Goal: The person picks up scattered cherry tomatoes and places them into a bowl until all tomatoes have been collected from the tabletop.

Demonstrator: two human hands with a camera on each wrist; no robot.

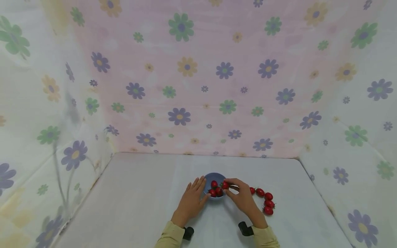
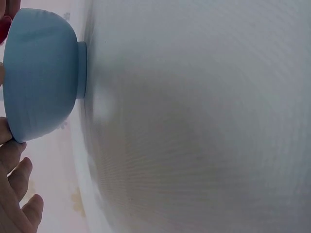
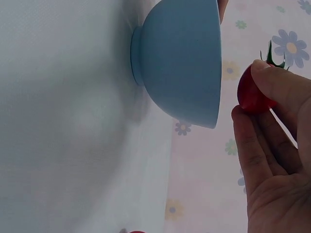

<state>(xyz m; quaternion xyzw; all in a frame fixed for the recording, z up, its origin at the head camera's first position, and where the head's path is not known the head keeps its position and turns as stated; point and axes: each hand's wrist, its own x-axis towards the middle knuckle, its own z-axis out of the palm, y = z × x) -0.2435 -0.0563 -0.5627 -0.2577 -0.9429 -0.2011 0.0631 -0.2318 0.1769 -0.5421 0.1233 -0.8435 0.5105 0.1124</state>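
A small blue bowl (image 1: 208,179) stands upright on the table with several small red tomatoes (image 1: 214,184) inside. My left hand (image 1: 192,199) rests against the bowl's left side, fingers fairly straight and the thumb by the near rim. In the left wrist view, fingertips touch the rim of the bowl (image 2: 41,73). Between thumb and fingers my right hand (image 1: 245,199) pinches a tomato (image 3: 252,92) with a green stalk top. That tomato is above the right rim, a little apart from the bowl (image 3: 182,58) in the right wrist view.
To the right of the bowl, more tomatoes (image 1: 268,196) lie on the white table (image 1: 149,193) in a curved line, partly behind my right hand. Flower-patterned cloth walls (image 1: 204,103) stand at the back and both sides.
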